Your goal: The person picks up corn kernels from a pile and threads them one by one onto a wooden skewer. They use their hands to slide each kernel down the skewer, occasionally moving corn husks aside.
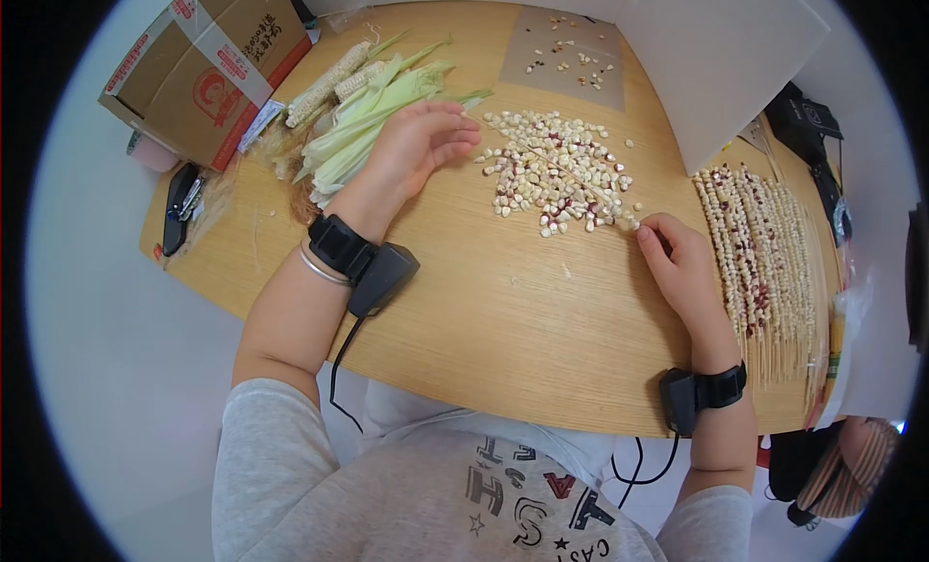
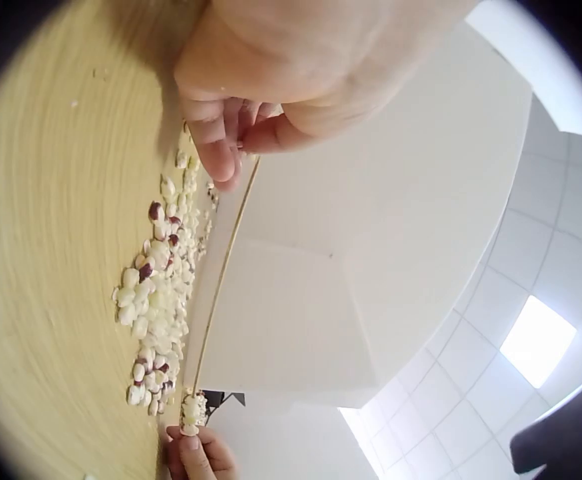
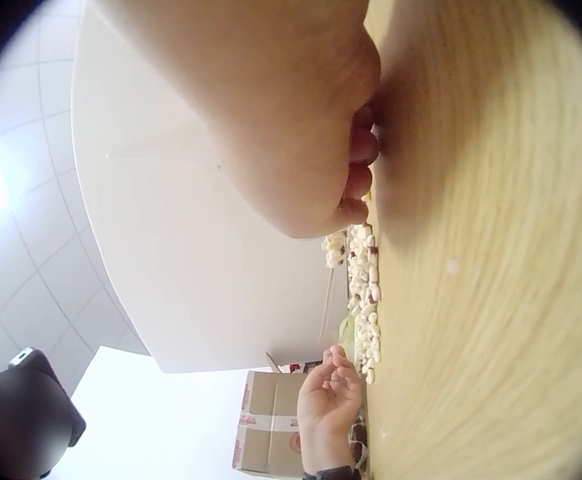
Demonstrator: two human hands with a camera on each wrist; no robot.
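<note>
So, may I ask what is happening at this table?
A person's right hand holds a thin wooden stick by the end carrying some whitish corn kernels. The left hand is near its other end; whether it pinches anything is unclear. Cream and dark-red loose kernels lie between the hands, with kernel-threaded sticks farther right.

grey short-sleeved lettered T-shirt [image 1: 387,494] | silver left bangle [image 1: 319,271] | black wrist cameras [image 1: 384,279] | black cables [image 1: 333,378]

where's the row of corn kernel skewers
In the head view, the row of corn kernel skewers lies on the right side of the table, beside the right hand and near the white panel.
</note>
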